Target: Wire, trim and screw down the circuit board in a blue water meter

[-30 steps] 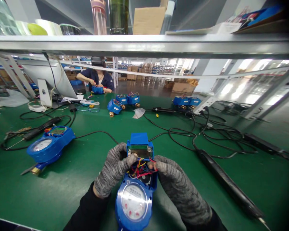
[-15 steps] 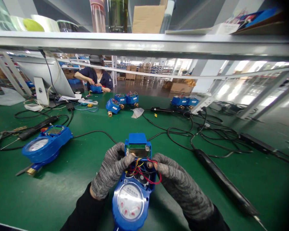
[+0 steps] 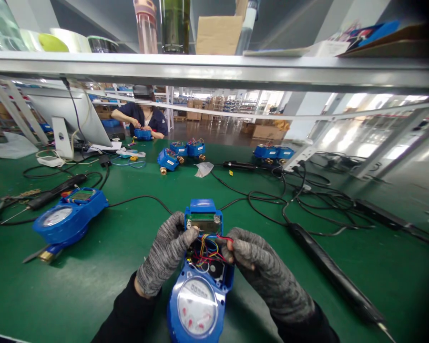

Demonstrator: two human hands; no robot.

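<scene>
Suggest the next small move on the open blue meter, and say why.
Probably tuck the loose coloured wires down into the open blue meter. They loop above the housing, a red one bulging toward the right hand. The left hand steadies the circuit board edge, so the right fingers, already at the red wire, seem best placed to press it in.

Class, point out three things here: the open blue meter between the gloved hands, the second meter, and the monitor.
open blue meter [image 3: 197, 305], head view, dial face.
second meter [image 3: 57, 216], head view, dial face.
monitor [image 3: 53, 107], head view, back panel.
</scene>
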